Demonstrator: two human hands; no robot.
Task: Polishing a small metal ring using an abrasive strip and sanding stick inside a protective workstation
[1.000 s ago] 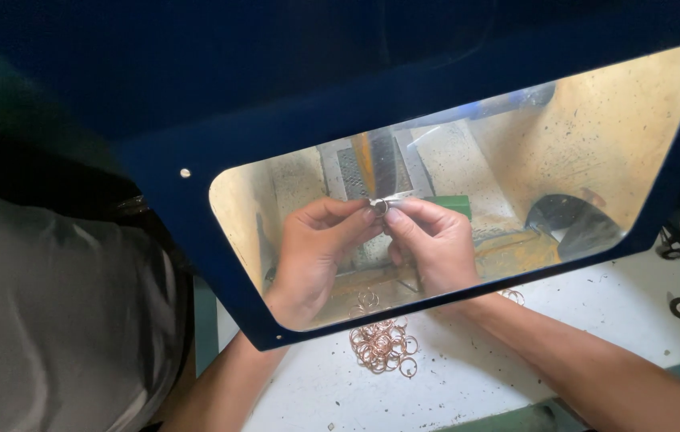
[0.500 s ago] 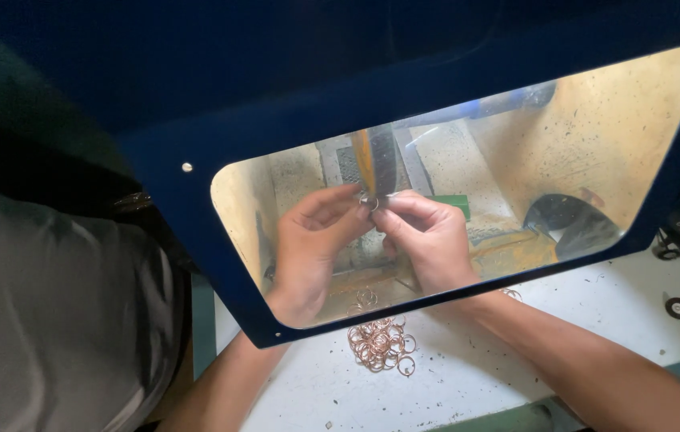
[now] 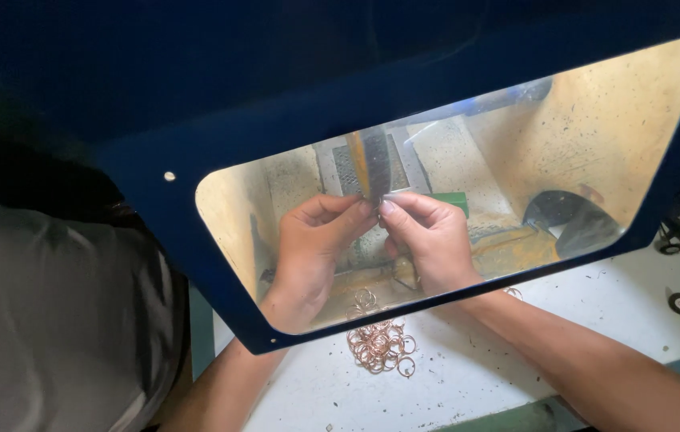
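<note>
Pinching something tiny between both hands, left hand (image 3: 314, 244) and right hand (image 3: 428, 240), you present it to the wheel (image 3: 374, 168); next, ease in steadily.

A tiny metal piece (image 3: 378, 200), too small to make out, sits pinched between the fingertips of the left hand (image 3: 312, 248) and right hand (image 3: 430, 240), touching the dark spinning wheel (image 3: 374, 170) just above them.

Both hands, left hand (image 3: 312, 244) and right hand (image 3: 428, 240), are shifting leftward and upward behind the clear guard, fingertips now meeting at the spinning wheel (image 3: 374, 170); the small metal piece is no longer visible.
</note>
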